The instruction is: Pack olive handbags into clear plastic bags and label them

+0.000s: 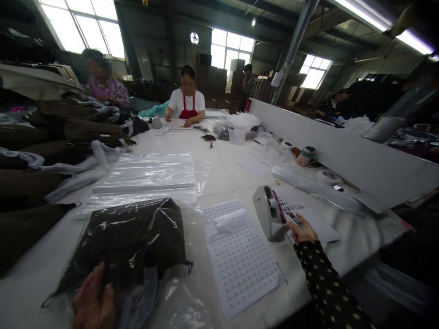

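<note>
My left hand lies with fingers stretched out on the near left part of a dark brown fabric bag inside a clear plastic sleeve. A grey strap shows at the bag's near side. At the right, my right hand reaches to the front end of a grey tape dispenser, its index finger at the cutting edge. Small dark metal thread snips stick out between its fingers; the grip itself is partly hidden. A sheet of printed labels lies between bag and dispenser.
Clear plastic bags are stacked beyond the bag. Brown bags with grey straps pile up at the left. A handwritten paper lies under the right hand. A lidded mug stands by the white partition. A person works across the table.
</note>
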A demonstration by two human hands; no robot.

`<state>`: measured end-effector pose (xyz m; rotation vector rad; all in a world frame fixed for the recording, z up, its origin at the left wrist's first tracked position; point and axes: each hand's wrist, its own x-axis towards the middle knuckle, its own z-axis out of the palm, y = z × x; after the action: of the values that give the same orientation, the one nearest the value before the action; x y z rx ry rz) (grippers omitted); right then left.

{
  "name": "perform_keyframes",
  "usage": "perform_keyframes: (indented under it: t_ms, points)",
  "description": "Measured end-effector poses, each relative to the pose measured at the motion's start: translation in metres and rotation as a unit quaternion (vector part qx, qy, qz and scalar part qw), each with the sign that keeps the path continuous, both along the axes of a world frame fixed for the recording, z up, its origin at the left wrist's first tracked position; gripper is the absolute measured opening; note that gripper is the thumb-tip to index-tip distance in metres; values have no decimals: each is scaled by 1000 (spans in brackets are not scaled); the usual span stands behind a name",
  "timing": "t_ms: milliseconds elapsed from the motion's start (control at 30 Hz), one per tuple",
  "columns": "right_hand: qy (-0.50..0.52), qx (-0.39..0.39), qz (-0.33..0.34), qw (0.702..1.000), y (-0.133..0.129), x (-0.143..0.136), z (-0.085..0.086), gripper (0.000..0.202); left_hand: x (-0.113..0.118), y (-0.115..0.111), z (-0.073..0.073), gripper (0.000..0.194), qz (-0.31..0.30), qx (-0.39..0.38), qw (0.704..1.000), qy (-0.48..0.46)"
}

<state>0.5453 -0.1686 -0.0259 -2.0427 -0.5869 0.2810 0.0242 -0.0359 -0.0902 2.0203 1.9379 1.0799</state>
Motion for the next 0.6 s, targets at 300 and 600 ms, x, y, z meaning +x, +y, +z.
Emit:
perform_keyframes:
  t_ms: [300,600]
  points:
    - [-80,-130,7,988,-44,-20,17,51,6,-1,6,58,-18,48,998,-36]
    - [42,7,637,770,136,-269,87,39,3,-12,3,68,-35,41,987,-154]
